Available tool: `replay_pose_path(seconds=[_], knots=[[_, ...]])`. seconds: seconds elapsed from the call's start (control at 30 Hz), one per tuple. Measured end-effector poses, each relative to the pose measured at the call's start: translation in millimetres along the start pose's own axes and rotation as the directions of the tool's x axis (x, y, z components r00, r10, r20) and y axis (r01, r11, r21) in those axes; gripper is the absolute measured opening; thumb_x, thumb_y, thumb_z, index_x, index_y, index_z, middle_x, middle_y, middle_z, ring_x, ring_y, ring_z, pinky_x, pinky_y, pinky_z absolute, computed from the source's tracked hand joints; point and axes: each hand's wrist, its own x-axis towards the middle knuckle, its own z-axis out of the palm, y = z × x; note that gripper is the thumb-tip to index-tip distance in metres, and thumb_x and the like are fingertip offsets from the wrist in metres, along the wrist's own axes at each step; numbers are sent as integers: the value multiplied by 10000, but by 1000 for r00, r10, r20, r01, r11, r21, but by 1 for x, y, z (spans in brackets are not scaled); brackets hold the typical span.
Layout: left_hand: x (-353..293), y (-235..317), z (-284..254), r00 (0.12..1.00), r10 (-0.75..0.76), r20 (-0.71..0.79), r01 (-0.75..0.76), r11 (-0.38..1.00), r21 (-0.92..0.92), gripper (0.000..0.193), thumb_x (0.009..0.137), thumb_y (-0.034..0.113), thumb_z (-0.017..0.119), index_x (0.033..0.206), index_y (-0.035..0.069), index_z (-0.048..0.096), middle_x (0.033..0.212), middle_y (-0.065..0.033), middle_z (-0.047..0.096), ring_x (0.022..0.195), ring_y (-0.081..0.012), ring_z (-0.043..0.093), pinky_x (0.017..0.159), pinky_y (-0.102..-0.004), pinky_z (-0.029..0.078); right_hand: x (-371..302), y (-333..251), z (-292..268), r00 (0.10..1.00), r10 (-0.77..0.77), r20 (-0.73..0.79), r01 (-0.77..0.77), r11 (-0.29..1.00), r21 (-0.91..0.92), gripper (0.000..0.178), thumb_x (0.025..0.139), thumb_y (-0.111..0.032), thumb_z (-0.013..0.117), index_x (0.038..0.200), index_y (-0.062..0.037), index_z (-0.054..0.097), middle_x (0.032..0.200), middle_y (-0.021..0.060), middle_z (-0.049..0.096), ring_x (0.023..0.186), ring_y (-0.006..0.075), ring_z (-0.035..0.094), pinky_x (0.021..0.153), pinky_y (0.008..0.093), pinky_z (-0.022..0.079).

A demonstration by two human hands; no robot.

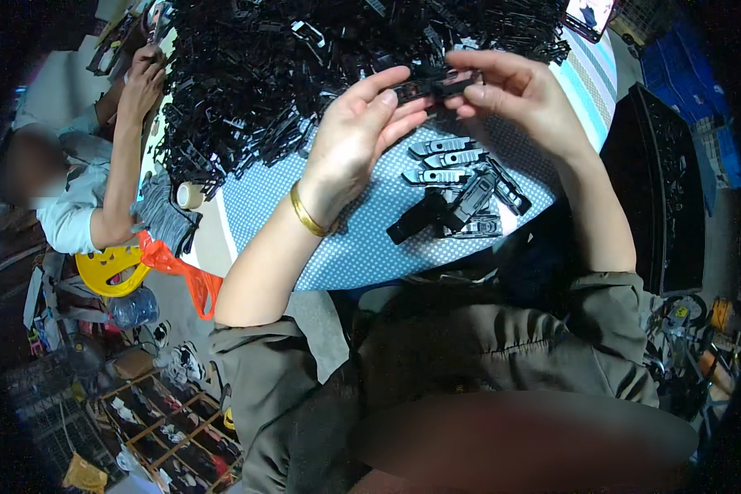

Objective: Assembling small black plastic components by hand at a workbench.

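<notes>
My left hand (356,132), with a gold bangle on its wrist, pinches a slim black plastic part (416,89) over the near edge of a big heap. My right hand (520,100) has its thumb and fingers closed on the right end of the black plastic. Whether this is one piece or two pieces touching, I cannot tell. Below the hands, several black and grey plastic pieces (446,158) with slotted faces lie grouped on a blue dotted cloth (292,222). Nearer me, a bulkier black piece (420,216) rests against a grey slotted one (475,198).
The heap of black plastic parts (239,90) covers the table's far side. At left, another person's hand (140,86) works by the table's edge. Grey gloves (166,206), a tape roll (189,195) and a red bag (191,276) are there. A black crate (663,189) stands at right.
</notes>
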Motion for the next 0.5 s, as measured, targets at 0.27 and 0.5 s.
replay_pose_path(seconds=[0.27, 0.5], knots=[[-2, -8, -4, 999, 35, 39, -38, 997, 61, 360, 896, 76, 387, 1206, -100, 341, 1081, -190, 518, 971, -213, 557, 860, -288, 473, -5, 9, 29, 958, -267, -102, 178, 836, -519, 294, 775, -84, 610, 1062, -26, 580, 834, 102, 632, 717, 150, 618, 619, 223, 497], [-4, -10, -4, 999, 20, 27, -23, 991, 133, 364, 890, 87, 404, 1193, -109, 358, 1071, -179, 517, 956, -207, 559, 860, -286, 467, -6, 2, 27, 923, -386, 5, 251, 589, -768, 267, 741, -85, 639, 996, -16, 603, 818, 115, 625, 692, 179, 615, 587, 248, 483]])
